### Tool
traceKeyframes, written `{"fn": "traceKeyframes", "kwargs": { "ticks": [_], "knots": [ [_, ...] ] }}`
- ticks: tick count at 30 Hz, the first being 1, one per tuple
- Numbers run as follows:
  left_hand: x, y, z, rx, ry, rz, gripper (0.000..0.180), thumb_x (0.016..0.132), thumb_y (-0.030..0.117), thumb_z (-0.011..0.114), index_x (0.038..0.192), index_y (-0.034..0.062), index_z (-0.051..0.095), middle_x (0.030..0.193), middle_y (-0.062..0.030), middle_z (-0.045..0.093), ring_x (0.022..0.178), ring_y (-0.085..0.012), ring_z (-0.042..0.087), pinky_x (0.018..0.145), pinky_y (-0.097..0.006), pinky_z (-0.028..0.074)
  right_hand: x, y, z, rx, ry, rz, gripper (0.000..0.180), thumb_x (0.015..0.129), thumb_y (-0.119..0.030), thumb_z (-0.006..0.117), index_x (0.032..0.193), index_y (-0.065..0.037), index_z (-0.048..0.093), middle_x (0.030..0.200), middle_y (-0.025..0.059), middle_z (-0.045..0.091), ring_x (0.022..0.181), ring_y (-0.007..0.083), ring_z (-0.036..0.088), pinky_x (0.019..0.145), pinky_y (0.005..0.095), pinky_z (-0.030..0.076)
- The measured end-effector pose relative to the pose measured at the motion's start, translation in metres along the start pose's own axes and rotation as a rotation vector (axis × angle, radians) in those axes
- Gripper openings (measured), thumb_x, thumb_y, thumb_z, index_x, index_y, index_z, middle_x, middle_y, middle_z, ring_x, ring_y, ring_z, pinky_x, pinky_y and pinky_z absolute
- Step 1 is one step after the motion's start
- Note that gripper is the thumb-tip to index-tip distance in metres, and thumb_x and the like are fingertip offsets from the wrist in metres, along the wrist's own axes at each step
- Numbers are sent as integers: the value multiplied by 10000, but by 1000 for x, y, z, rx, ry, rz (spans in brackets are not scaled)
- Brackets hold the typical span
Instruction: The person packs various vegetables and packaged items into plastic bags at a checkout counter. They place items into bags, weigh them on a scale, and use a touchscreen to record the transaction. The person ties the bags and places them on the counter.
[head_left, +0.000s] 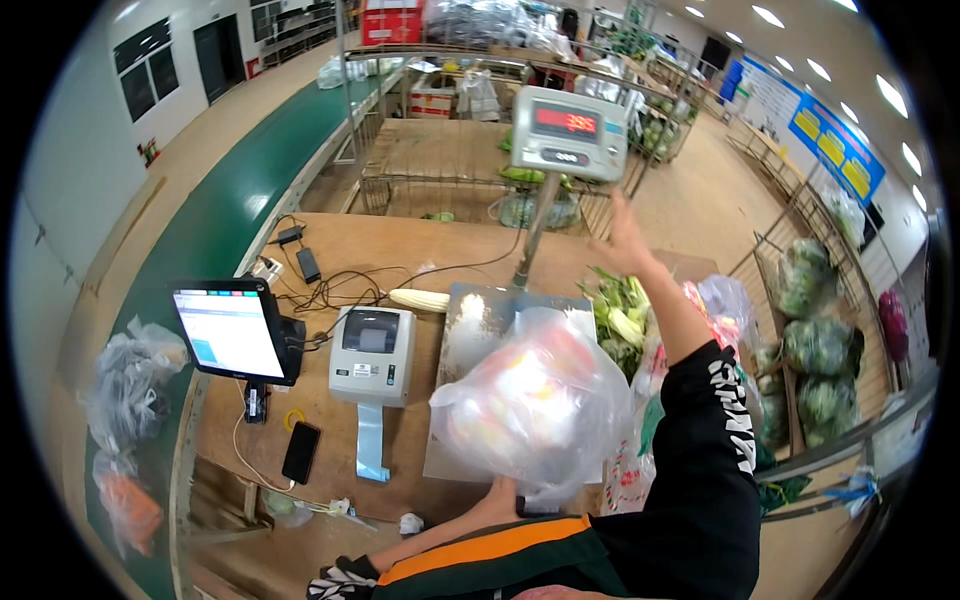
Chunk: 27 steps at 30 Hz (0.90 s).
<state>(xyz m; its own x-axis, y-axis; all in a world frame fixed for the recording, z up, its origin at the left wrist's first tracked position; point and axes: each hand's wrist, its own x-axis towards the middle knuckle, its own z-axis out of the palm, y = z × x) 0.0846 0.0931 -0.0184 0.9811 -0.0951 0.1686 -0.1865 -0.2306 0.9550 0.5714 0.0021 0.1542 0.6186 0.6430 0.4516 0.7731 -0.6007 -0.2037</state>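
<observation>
Your left hand (497, 497) grips the clear plastic bag of produce (530, 400) from below, fingers closed on its gathered neck, holding it over the metal scale platform (478, 325) near the table's (400, 245) right edge. Your right hand (622, 240) is raised with fingers spread open, empty, just beside the scale's display head (568, 132) on its pole. A label printer (372, 356) sits left of the platform, with a touchscreen (232, 332) and a phone (301, 452) toward the left edge.

Head fisheye cam, looking down, close over table (400, 245).
</observation>
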Motion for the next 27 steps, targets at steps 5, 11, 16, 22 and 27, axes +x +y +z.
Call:
{"fn": "traceKeyframes", "kwargs": {
  "ticks": [5,11,16,22,27],
  "knots": [
    [19,-39,42,173,-135,-331,462,853,373,736,1190,63,669,1204,-244,641,1101,-443,601,949,-484,497,-196,14,44,648,-874,597,967,921,-486,637,1580,53,179,1629,251,257,1523,357,236,1245,421,202],
    [36,12,51,399,-46,-68,619,819,523,784,902,-83,687,866,-276,699,799,-404,693,739,-483,538,-371,-31,87,756,-273,460,950,832,-433,788,1548,-13,327,1470,221,448,1379,321,447,1136,445,391],
    [76,-23,94,134,455,-268,402,942,340,692,884,-58,699,732,-179,685,716,-318,681,704,-443,524,-389,-28,124,721,30,672,983,718,-264,851,1527,-21,347,1325,200,539,1263,317,543,1073,432,453],
    [43,7,45,168,23,-306,188,964,75,570,925,-49,706,838,-136,717,814,-190,686,779,-369,550,-320,-17,111,191,100,559,730,772,-142,770,1422,-46,452,1258,204,621,1087,342,652,944,421,520],
    [-43,-8,-1,-310,-99,-431,197,878,-26,536,959,-47,714,907,-128,735,897,-197,690,864,-362,544,-350,30,109,365,517,739,212,845,-63,698,1054,-28,685,990,163,726,894,246,707,806,367,541]
  ]
}}
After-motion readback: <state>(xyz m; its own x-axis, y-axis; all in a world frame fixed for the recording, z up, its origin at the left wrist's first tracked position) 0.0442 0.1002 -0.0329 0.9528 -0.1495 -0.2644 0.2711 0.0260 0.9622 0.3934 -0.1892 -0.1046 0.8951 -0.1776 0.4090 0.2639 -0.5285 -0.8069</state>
